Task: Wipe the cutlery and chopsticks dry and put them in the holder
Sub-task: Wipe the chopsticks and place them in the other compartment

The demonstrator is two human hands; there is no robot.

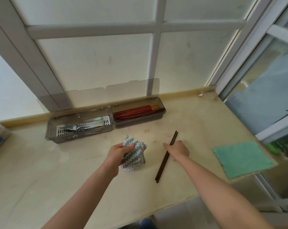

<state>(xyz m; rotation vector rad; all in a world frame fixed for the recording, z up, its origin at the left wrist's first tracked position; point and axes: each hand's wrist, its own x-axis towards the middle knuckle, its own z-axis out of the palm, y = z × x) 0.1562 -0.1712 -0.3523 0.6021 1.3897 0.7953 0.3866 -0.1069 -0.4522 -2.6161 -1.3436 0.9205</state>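
Your stained cream bench (57, 171) meets a frosted window (93, 60); left hand (116, 154) fingers clutch the cloth (136, 156), right hand (179, 150) pinches the chopsticks (161, 167).

Two bare forearms enter from bottom edge, angling toward each other.
Left forearm (83, 192): rises from lower left, wrist roughly straight.
Left hand (119, 154): thumb on top, fingers curled round bunched blue-and-white zigzag woven cloth (137, 156).
Right forearm (214, 182): rises from lower right.
Right hand (178, 150): palm down, knuckles up, fingers curled over pair of thin dark brown chopsticks (163, 164) above mid-length; index finger (167, 145) stretched forward-left.
Hands near, apart.
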